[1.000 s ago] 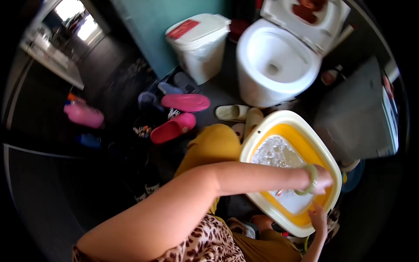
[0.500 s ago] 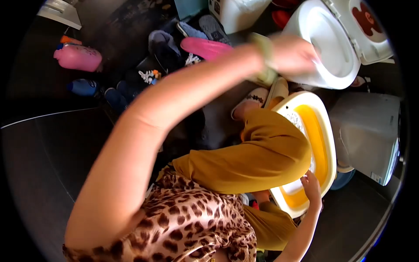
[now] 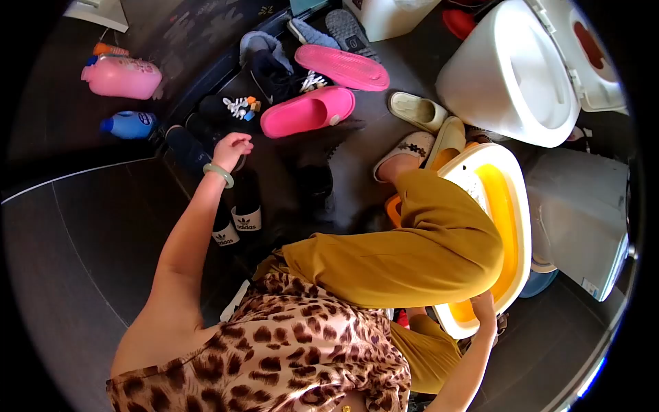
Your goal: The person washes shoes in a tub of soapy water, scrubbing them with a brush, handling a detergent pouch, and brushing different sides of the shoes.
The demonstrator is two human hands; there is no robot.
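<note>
Fingers of the left hand (image 3: 230,150) curl loosely, half open, beside dark shoes (image 3: 184,144) left of centre; the right hand (image 3: 483,302) sits at the yellow-lined basin (image 3: 524,244), centre right, its fingers hidden, grip impossible to tell!

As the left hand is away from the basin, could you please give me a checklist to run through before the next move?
1. Left hand free: ok, nothing visible in it.
2. Right hand gripping the yellow-and-white basin: cannot tell, its fingers are hidden.
3. Full view into the basin: not ok, the mustard-trousered knee blocks part.
4. Floor around the left hand clear: not ok, adidas slides and pink slippers lie nearby.
5. Pink bottle capped: ok, blue cap on.
</note>
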